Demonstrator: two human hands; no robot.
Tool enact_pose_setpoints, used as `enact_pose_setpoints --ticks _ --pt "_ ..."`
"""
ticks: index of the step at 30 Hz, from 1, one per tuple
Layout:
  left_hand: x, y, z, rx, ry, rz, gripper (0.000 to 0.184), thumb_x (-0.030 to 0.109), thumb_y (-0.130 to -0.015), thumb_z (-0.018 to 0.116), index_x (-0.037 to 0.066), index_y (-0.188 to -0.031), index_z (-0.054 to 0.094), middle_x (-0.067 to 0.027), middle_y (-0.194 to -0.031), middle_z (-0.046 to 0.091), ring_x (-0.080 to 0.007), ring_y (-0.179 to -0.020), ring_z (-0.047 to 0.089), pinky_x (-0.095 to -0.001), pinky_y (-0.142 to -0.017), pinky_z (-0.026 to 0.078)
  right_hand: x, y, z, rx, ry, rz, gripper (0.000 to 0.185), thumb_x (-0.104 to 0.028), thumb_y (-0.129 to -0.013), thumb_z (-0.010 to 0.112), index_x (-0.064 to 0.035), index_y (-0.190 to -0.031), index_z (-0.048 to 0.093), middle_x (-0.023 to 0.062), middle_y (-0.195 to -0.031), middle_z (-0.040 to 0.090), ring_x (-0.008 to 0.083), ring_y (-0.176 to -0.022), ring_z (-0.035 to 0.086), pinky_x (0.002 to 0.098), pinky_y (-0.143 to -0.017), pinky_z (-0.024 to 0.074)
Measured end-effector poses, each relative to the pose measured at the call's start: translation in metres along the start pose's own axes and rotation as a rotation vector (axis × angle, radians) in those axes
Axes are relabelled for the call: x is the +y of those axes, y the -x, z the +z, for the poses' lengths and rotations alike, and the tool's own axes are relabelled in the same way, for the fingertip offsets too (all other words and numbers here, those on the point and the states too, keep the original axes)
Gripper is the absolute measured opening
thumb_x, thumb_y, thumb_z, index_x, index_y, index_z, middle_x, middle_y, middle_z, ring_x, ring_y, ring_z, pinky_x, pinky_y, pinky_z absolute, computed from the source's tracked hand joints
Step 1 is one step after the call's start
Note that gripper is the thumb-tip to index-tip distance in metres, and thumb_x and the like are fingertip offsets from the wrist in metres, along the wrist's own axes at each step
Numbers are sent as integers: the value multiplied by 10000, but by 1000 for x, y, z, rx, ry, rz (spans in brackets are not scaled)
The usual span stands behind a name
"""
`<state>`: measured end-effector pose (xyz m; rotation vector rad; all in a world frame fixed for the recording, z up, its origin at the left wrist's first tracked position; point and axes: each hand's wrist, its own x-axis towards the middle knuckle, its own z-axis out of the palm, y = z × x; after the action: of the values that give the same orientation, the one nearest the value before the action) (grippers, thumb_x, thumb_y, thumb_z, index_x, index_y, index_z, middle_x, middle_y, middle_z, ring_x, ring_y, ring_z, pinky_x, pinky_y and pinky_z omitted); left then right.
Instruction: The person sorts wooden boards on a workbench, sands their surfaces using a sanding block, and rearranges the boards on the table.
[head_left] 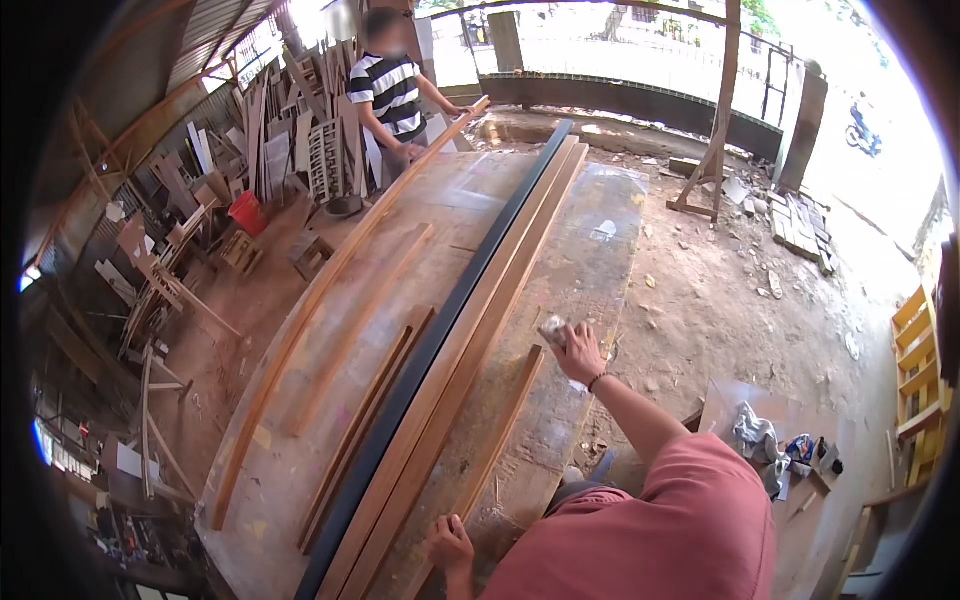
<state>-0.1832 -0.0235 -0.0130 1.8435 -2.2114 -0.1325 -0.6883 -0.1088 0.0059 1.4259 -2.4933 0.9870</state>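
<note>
Wad (551, 327) in right hand (580, 354) partly hidden

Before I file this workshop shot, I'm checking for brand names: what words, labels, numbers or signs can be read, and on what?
None readable.
Wooden strips and dark strip: no lettering seen.
Small items at right: too small to tell.

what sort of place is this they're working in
Probably an open-sided woodworking shop: long wooden strips lie on a stained worktable, and many boards lean together in the background.
</note>
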Motion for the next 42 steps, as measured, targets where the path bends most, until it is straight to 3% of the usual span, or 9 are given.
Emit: enact_pose_setpoints --ticks 2,3,5,6,8,17,29,35,42 --pt "2 -4 -10 -85 85 88 400 390 -1084 548 83 -1306 677 -152 -1190 730 -389 -1083 697 -557 -936 511 -9 37 6 -73 -80 7 491 -360 -980 699 -63 -1350 569 242 -1226 548 450 -1188 528 537 -1041 459" --pt "4 -6 -6 -84 86 86 400 390 -1084 548 83 -1306 677 -152 -1190 730 -389 -1083 697 -557 -936 511 -13 55 8 -98 -96 1 495 -360 -976 706 -67 -1351 570 237 -1216 550 441 -1184 530 533 -1034 463" --pt "7 -8 1 -50 127 386 575 424 -1101 526 60 -1547 528 -176 -1484 618 -393 -1339 593 -570 -1121 421 -18 87 5 -143 -163 -9 499 -349 -969 717 -69 -1355 570 232 -1217 552 441 -1186 528 531 -1035 463" --pt "14 -9 0 -52 127 386 575 424 -1101 526 60 -1547 528 -176 -1484 618 -393 -1339 593 -570 -1121 421 -24 98 -5 -179 -175 10 510 -330 -959 733 -78 -1371 570 227 -1233 555 438 -1198 521 527 -1052 456" --pt "36 -20 -6 -190 10 557 754 488 -1093 529 37 -1668 343 -181 -1690 403 -381 -1530 415 -585 -1240 308 -34 113 -22 -175 -192 19 524 -341 -961 733 -84 -1386 568 221 -1205 550 429 -1184 520 523 -1041 456" --pt "124 -104 22 -278 -8 777 976 555 -1052 567 -28 -1698 124 -215 -1768 203 -387 -1617 257 -581 -1302 238 -16 135 -54 -137 -219 149 498 -289 -949 756 -115 -1384 587 199 -1208 555 420 -1179 513 509 -1057 441" --pt "260 -188 73 -250 88 766 1069 392 -929 779 -2 -1700 151 -181 -1771 216 -362 -1598 312 -518 -1304 280 16 106 -67 -128 -213 175 452 -252 -950 760 -103 -1344 596 231 -1183 568 433 -1144 527 519 -1017 445" --pt "197 -144 43 -265 -7 658 1040 424 -951 743 44 -1713 145 -143 -1773 228 -346 -1584 336 -512 -1301 283 -20 34 -25 -101 -117 -95 445 -294 -971 723 -76 -1336 592 224 -1161 562 440 -1141 531 532 -1009 452" --pt "6 -22 -11 -196 -13 398 866 399 -993 701 142 -1705 279 -155 -1745 290 -350 -1541 396 -545 -1269 312 -58 30 28 -128 135 -309 526 -374 -996 704 -48 -1394 593 237 -1187 587 456 -1114 536 570 -1021 437"
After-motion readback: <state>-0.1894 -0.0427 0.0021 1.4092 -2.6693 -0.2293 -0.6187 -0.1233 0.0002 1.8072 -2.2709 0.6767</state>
